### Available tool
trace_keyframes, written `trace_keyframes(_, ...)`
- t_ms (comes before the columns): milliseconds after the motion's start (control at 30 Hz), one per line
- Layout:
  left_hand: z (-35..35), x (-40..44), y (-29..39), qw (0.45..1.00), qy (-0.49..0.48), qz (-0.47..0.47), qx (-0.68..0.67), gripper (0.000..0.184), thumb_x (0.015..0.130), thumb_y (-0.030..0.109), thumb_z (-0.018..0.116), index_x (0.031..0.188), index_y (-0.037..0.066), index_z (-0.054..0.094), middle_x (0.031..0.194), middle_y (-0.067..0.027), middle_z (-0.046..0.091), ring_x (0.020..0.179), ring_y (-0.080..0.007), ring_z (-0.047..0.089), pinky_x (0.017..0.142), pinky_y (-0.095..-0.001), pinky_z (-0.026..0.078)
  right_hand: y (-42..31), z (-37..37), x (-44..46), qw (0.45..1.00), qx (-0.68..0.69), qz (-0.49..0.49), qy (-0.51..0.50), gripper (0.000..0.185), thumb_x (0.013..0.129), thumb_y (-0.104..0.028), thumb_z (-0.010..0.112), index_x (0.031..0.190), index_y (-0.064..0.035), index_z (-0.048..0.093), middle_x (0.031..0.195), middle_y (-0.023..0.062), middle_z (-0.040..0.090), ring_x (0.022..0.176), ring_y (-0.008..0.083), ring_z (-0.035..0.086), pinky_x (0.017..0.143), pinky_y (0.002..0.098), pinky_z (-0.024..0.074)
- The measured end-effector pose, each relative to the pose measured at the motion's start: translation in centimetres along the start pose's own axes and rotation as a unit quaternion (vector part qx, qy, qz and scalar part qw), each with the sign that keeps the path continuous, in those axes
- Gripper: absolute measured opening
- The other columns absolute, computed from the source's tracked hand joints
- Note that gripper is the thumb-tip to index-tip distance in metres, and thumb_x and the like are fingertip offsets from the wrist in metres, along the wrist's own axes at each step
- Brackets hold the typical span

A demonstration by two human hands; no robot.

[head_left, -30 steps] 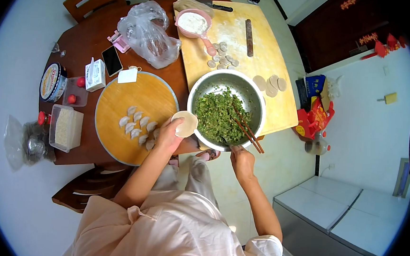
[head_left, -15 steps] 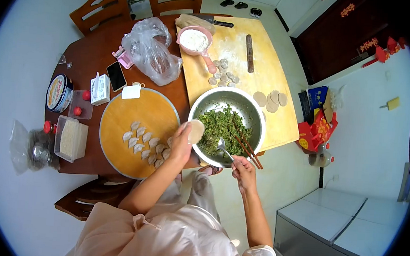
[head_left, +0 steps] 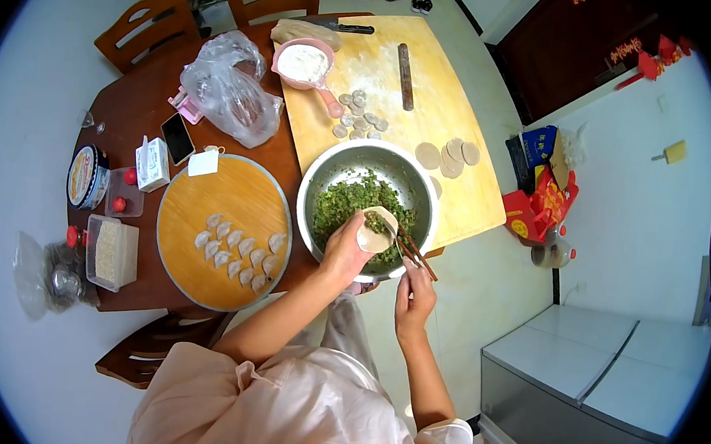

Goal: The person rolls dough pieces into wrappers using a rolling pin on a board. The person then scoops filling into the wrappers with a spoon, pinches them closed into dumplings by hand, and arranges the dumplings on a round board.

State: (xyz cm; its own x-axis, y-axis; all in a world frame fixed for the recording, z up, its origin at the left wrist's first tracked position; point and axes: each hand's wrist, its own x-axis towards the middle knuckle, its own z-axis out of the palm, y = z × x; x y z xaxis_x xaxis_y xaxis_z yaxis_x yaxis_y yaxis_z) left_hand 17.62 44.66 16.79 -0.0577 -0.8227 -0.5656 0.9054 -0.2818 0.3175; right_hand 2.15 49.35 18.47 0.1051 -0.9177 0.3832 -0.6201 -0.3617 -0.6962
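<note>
My left hand [head_left: 345, 253] holds a round dumpling wrapper [head_left: 371, 241] over the near part of a steel bowl [head_left: 305, 218]. Some green filling lies on the wrapper. With my right hand [head_left: 414, 299] I grip a spoon [head_left: 394, 235], its bowl end at the wrapper. Chopped green filling [head_left: 356, 196] fills part of the bowl, and brown chopsticks [head_left: 424, 261] lean on its right side. To the left, several folded dumplings [head_left: 234, 245] rest in rows on a round board [head_left: 210, 180].
A wooden board [head_left: 472, 201] carries flat wrappers [head_left: 452, 156], small dough pieces [head_left: 361, 125], a rolling pin [head_left: 406, 77], a knife [head_left: 354, 29] and a pink scoop of flour [head_left: 303, 63]. Further left are a plastic bag [head_left: 237, 90], a phone [head_left: 177, 139], a tissue box [head_left: 152, 164] and a rice container [head_left: 112, 253].
My left hand has brought the wrapper from the bowl's left rim to above the filling. The spoon has risen from the filling to the wrapper, which now bears filling. The view has shifted.
</note>
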Motion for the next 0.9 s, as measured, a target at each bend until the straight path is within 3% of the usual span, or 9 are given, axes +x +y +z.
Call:
trace_keyframes(33,-0.1,0.2,0.0,1.000,-0.005,-0.014,0.001,0.037,0.100,0.027,0.044,0.126,0.000,0.048,0.121,-0.0150,0.056,0.114,-0.0267,0.055,0.098,-0.0451,0.045,0.7,0.2,-0.3,0.999,-0.015,-0.036,0.005,0.036,0.077,0.009,0.061,0.111,-0.0021,0.065,0.070,0.0103,0.050,0.060,0.0205,0.054,0.053,0.0299,0.0425)
trace_keyframes(167,-0.2,0.6,0.5,0.998,-0.013,-0.062,-0.007,0.040,0.100,0.033,0.043,0.126,0.002,0.047,0.126,-0.0137,0.054,0.117,-0.0277,0.053,0.101,-0.0474,0.042,2.0,0.1,-1.2,0.994,-0.071,-0.076,-0.026,0.046,0.070,0.007,0.066,0.115,-0.0043,0.064,0.069,0.0075,0.051,0.058,0.0214,0.053,0.051,0.0330,0.0434)
trace_keyframes(267,-0.3,0.9,0.7,0.997,0.001,-0.075,-0.004,0.039,0.101,0.033,0.042,0.125,0.003,0.048,0.124,-0.0119,0.055,0.116,-0.0279,0.053,0.101,-0.0471,0.041,2.3,0.4,-1.7,0.994,-0.058,-0.082,-0.039,0.046,0.070,0.013,0.061,0.113,-0.0023,0.065,0.065,0.0085,0.044,0.055,0.0204,0.049,0.049,0.0321,0.0406)
trace_keyframes(567,-3.3,3.0,1.4,0.997,0.017,-0.052,-0.058,0.039,0.101,0.034,0.040,0.124,0.004,0.049,0.124,-0.0108,0.057,0.117,-0.0260,0.052,0.103,-0.0436,0.039,2.6,-0.1,-2.1,0.986,-0.090,-0.114,-0.080,0.042,0.072,0.005,0.067,0.113,-0.0037,0.066,0.069,0.0073,0.051,0.056,0.0213,0.052,0.050,0.0329,0.0429)
trace_keyframes(667,-2.8,2.2,2.7,0.998,0.037,-0.039,-0.038,0.042,0.101,0.037,0.038,0.128,0.005,0.047,0.127,-0.0110,0.055,0.119,-0.0266,0.051,0.104,-0.0467,0.038,2.5,-0.4,-2.2,0.995,-0.036,-0.085,-0.047,0.041,0.071,0.009,0.065,0.111,-0.0024,0.067,0.071,0.0083,0.053,0.056,0.0204,0.053,0.049,0.0317,0.0430)
trace_keyframes(700,-2.8,1.9,3.1,0.998,0.038,-0.047,-0.035,0.043,0.101,0.037,0.037,0.128,0.005,0.047,0.128,-0.0111,0.055,0.120,-0.0267,0.051,0.105,-0.0476,0.038,1.8,-0.5,-1.5,0.996,-0.011,-0.090,-0.025,0.048,0.069,0.018,0.059,0.112,-0.0012,0.066,0.064,0.0068,0.045,0.054,0.0170,0.047,0.049,0.0282,0.0386)
trace_keyframes(800,-2.7,1.3,3.3,0.998,0.021,-0.065,-0.009,0.045,0.101,0.039,0.036,0.131,0.006,0.045,0.130,-0.0112,0.053,0.122,-0.0268,0.049,0.105,-0.0497,0.037,0.7,0.1,0.0,0.993,0.007,-0.114,-0.001,0.045,0.070,0.018,0.059,0.110,-0.0001,0.066,0.065,0.0074,0.045,0.054,0.0175,0.047,0.049,0.0287,0.0386)
trace_keyframes(833,-3.1,1.3,3.0,0.998,0.008,-0.069,-0.006,0.045,0.101,0.039,0.036,0.131,0.006,0.045,0.130,-0.0110,0.053,0.122,-0.0268,0.049,0.105,-0.0495,0.037,0.7,0.4,0.3,0.993,-0.002,-0.121,-0.011,0.043,0.071,0.013,0.063,0.111,0.0000,0.066,0.070,0.0102,0.053,0.057,0.0211,0.054,0.050,0.0309,0.0434)
trace_keyframes(900,-3.2,1.2,2.6,0.997,-0.010,-0.075,-0.002,0.044,0.102,0.040,0.035,0.130,0.008,0.046,0.129,-0.0097,0.053,0.121,-0.0260,0.050,0.104,-0.0488,0.038,1.0,0.8,0.3,0.992,-0.008,-0.120,-0.039,0.042,0.071,0.011,0.064,0.112,-0.0003,0.066,0.071,0.0102,0.053,0.057,0.0215,0.054,0.051,0.0310,0.0433)
